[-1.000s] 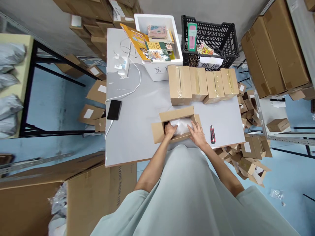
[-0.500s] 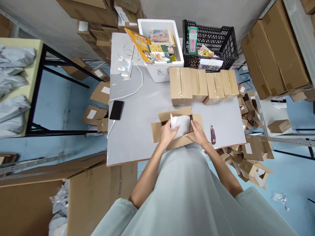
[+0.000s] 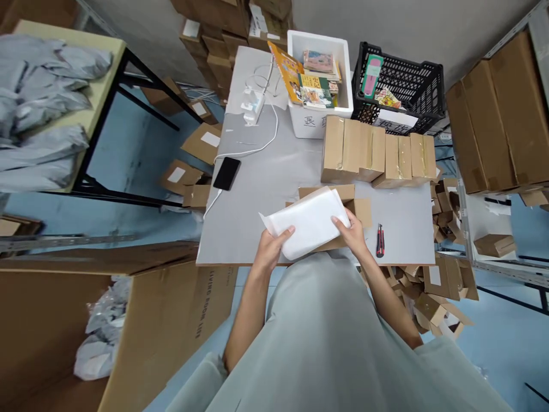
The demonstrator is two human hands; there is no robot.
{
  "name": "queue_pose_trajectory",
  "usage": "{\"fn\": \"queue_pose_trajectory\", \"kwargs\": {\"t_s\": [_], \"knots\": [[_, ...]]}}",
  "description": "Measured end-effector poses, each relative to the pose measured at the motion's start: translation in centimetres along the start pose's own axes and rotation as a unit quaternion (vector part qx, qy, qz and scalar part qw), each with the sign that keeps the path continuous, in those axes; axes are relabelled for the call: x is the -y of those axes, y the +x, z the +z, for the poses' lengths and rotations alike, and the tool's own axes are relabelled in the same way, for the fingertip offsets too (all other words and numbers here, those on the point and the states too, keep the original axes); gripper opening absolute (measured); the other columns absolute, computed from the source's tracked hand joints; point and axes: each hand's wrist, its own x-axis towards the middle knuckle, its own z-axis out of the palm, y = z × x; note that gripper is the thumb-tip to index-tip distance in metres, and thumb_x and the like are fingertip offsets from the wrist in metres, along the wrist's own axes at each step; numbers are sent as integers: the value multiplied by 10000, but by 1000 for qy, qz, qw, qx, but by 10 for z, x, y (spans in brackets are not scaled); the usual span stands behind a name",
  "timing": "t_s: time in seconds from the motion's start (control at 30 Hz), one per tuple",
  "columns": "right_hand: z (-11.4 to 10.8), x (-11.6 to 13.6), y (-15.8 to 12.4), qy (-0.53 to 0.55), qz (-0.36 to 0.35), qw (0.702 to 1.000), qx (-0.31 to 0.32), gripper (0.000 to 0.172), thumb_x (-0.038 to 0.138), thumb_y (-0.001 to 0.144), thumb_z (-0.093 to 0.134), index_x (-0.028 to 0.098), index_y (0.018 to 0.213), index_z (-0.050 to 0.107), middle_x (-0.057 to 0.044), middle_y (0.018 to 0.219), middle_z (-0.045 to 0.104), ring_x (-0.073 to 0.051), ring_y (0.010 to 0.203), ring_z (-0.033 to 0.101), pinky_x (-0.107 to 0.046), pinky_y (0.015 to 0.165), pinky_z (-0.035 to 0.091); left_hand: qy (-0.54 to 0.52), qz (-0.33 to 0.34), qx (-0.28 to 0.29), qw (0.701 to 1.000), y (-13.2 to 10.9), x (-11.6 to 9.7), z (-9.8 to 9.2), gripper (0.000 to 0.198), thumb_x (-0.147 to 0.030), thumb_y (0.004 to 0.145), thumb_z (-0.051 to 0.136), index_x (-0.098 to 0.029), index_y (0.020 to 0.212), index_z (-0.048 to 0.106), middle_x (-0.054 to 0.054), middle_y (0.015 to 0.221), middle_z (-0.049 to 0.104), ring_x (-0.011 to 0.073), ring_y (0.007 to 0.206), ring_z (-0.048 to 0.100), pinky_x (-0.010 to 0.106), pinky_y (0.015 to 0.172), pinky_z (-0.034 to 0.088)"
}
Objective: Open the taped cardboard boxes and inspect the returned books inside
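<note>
Both my hands hold a white padded package (image 3: 307, 223) above the near edge of the grey table (image 3: 257, 194). My left hand (image 3: 271, 249) grips its left end, fingers curled round it. My right hand (image 3: 352, 230) grips its right end. Under and behind the package lies an open cardboard box (image 3: 354, 201), mostly hidden by it.
A red utility knife (image 3: 380, 240) lies right of the box. Taped cardboard boxes (image 3: 377, 151) stand in a row behind it. A black phone (image 3: 226, 173) charges at the left. A white foam bin (image 3: 319, 74) with books and a black crate (image 3: 403, 86) stand at the back. A large carton (image 3: 141, 320) is at my left.
Both hands have lifted the white package out of the open box and drawn it toward me. My view has swung left.
</note>
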Motion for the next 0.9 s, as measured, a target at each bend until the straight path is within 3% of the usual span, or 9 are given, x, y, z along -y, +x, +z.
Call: {"fn": "queue_pose_trajectory", "kwargs": {"t_s": [0.07, 0.23, 0.4, 0.53, 0.63, 0.73, 0.83, 0.9], "knots": [[14, -5, 2, 13, 9, 1000, 14, 686, 680, 904, 823, 199, 1388, 754, -118, 1422, 785, -308, 1280, 746, -431, 1125, 613, -30, 2, -24, 999, 2, 3, -18, 795, -476, 632, 1074, -130, 1282, 776, 176, 1318, 822, 424, 1399, 704, 515, 1195, 597], [44, -16, 0, 35, 60, 997, 42, 738, 717, 900, 811, 225, 1441, 716, -123, 1303, 824, -240, 951, 829, -370, 808, 684, -134, 5, -116, 984, 19, 15, -67, 450, -282, 854, 925, -162, 1263, 781, 137, 1400, 799, 328, 1500, 643, 434, 1242, 572], [60, -23, -9, 10, 59, 998, 27, 662, 744, 901, 806, 212, 1295, 781, -148, 1248, 841, -254, 951, 832, -399, 835, 678, -160, -56, -195, 966, 55, 45, -96, 317, -122, 933, 774, -154, 1247, 758, 134, 1401, 796, 258, 1474, 668, 375, 1196, 603], [63, -27, -18, -7, 63, 998, 2, 625, 736, 905, 808, 217, 1253, 795, -138, 1214, 853, -256, 937, 836, -409, 845, 680, -46, -130, -222, 965, 78, 75, -102, 309, -133, 947, 766, -173, 1252, 742, 130, 1309, 824, 226, 1318, 763, 349, 1120, 634], [52, -30, -21, -18, 59, 998, -11, 610, 729, 902, 812, 225, 1246, 804, -129, 1210, 856, -264, 955, 837, -437, 893, 683, 12, -167, -230, 959, 84, 90, -104, 324, -143, 899, 808, -148, 1214, 732, 160, 1238, 830, 253, 1232, 798, 370, 1063, 656], [24, -33, -20, -40, 48, 997, -46, 580, 698, 893, 827, 223, 1226, 816, -131, 1212, 856, -299, 1082, 826, -501, 1044, 654, 47, -165, -253, 952, 79, 93, -109, 426, -167, 905, 780, -137, 1317, 678, 189, 1307, 797, 297, 1312, 762, 445, 1109, 632], [-19, -39, -16, -91, 29, 988, -123, 563, 672, 890, 807, 205, 1206, 818, -160, 1286, 833, -332, 1249, 774, -543, 1175, 581, 99, -119, -300, 941, 66, 87, -111, 600, -237, 937, 772, -185, 1499, 568, 192, 1606, 628, 296, 1609, 519, 465, 1313, 449], [-49, -46, -13, -136, 24, 972, -191, 601, 664, 894, 767, 182, 1252, 794, -199, 1405, 777, -348, 1346, 719, -565, 1222, 533, 128, -48, -290, 947, 56, 82, -105, 623, -293, 960, 776, -220, 1534, 543, 167, 1734, 501, 267, 1688, 397, 409, 1373, 346]]}}
